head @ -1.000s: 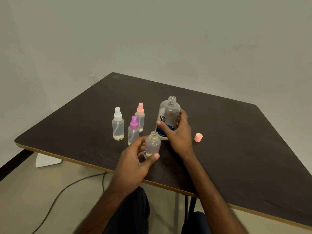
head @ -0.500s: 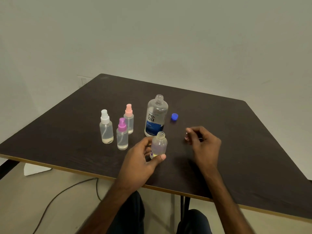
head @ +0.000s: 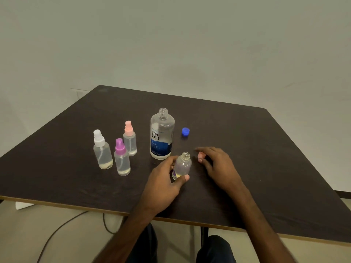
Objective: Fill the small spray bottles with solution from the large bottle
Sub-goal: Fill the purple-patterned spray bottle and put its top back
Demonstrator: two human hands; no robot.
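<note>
The large clear bottle with a blue label stands uncapped near the table's middle. Its blue cap lies to its right. My left hand grips an open small bottle standing on the table, with a little yellowish liquid at its bottom. Just right of it, my right hand pinches a small pink cap in its fingertips. Three capped small spray bottles stand to the left: white-topped, purple-topped and pink-topped.
The dark table has its near edge just below my forearms. Under it are my knees, a table leg and a dark cable on the floor. A plain wall stands behind.
My right hand let go of the large bottle, moved right and picked up the pink cap, then brought it toward the small open bottle. The blue cap is uncovered.
</note>
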